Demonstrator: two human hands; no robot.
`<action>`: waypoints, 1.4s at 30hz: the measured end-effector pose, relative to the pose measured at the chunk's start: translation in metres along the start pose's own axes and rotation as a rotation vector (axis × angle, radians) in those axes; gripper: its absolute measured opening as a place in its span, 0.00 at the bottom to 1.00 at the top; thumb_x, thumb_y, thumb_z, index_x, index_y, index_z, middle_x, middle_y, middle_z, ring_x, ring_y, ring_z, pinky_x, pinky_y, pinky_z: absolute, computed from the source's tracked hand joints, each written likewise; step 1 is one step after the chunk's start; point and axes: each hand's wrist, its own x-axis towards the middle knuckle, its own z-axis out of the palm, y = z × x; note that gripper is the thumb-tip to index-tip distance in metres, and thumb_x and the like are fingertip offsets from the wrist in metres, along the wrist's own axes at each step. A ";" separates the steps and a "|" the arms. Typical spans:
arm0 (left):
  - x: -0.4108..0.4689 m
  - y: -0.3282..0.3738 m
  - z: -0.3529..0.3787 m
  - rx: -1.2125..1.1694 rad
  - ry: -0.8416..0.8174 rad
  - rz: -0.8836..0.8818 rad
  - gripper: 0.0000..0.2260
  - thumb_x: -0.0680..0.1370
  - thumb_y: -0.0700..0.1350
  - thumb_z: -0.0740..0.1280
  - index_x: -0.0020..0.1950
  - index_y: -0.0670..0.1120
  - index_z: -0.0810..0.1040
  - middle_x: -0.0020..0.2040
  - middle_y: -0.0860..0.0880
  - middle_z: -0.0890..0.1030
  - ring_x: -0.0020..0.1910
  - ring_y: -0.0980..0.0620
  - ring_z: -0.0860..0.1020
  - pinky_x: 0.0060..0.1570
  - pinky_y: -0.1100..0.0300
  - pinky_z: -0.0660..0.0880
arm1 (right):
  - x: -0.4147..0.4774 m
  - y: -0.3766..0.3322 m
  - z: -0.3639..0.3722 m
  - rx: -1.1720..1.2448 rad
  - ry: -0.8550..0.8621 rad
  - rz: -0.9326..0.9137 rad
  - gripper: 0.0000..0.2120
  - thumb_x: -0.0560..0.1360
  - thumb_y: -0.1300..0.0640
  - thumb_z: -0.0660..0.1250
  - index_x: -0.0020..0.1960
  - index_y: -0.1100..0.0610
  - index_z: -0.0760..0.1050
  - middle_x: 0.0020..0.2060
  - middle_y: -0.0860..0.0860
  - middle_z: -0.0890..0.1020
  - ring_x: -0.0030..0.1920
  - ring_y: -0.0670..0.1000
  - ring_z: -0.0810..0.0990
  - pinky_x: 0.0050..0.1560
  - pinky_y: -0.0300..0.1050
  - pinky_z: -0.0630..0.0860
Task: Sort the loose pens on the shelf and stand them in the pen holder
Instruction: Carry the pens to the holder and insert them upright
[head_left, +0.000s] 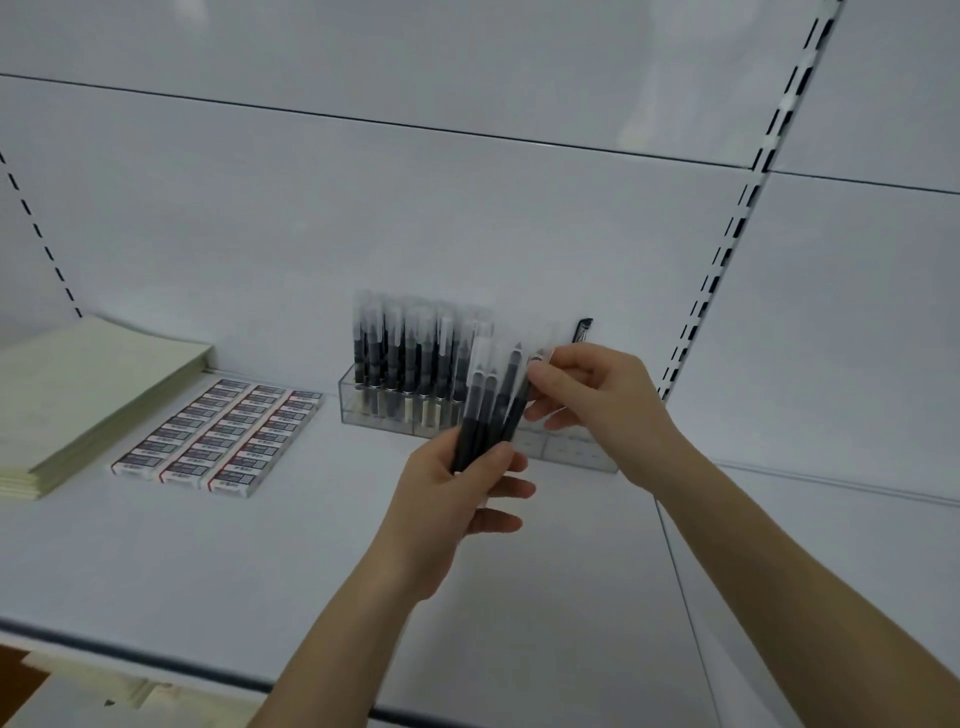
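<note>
- While the left hand (457, 499) grips a bundle of black pens (485, 410) by their lower ends, with fingers and thumb curled round the barrels, the right hand (592, 400) pinches the upper end of the rightmost pen (519, 400) between thumb and fingertips; its other fingers are loosely bent.
- The step in hand looks like drawing one pen out of the bundle to stand it in the holder.
- The bundle is held in the air above the shelf (311, 545), just in front of the clear pen holder (379, 421) at the back wall.
- The holder's left part is packed with standing pens (400, 353). Its right part, partly hidden by the hands, looks mostly free, with a lone black pen (583, 330) upright at the rear.
- The held pens have their long axes close to upright, fanned a little and leaning to the right, with the clear caps uppermost and the dark barrels below.
- The next move probably calls for lifting the pinched pen clear of the others, keeping it cap-up, and lowering it barrel-first into a free slot on the right.
- Left of the holder lie boxed erasers (218, 436) in rows and a stack of pale notebooks (78, 395).
</note>
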 end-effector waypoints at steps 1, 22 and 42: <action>0.002 0.000 -0.003 0.005 0.030 0.004 0.05 0.77 0.39 0.62 0.49 0.45 0.77 0.41 0.47 0.81 0.36 0.54 0.82 0.30 0.62 0.77 | 0.005 0.000 -0.002 0.013 0.044 -0.021 0.05 0.74 0.60 0.66 0.46 0.62 0.78 0.33 0.50 0.84 0.33 0.47 0.83 0.35 0.39 0.80; -0.008 -0.009 -0.042 0.051 0.286 0.115 0.05 0.77 0.37 0.63 0.49 0.44 0.78 0.36 0.48 0.80 0.29 0.58 0.76 0.30 0.64 0.74 | 0.081 0.054 0.029 -0.574 0.126 -0.117 0.10 0.78 0.60 0.61 0.45 0.67 0.74 0.42 0.64 0.81 0.45 0.62 0.80 0.50 0.54 0.76; -0.010 -0.011 -0.023 0.136 0.233 0.062 0.10 0.79 0.44 0.59 0.51 0.39 0.76 0.30 0.48 0.71 0.19 0.56 0.66 0.19 0.67 0.61 | 0.050 -0.004 -0.013 -0.183 0.281 -0.142 0.02 0.77 0.59 0.63 0.48 0.57 0.71 0.36 0.51 0.80 0.39 0.52 0.82 0.42 0.44 0.80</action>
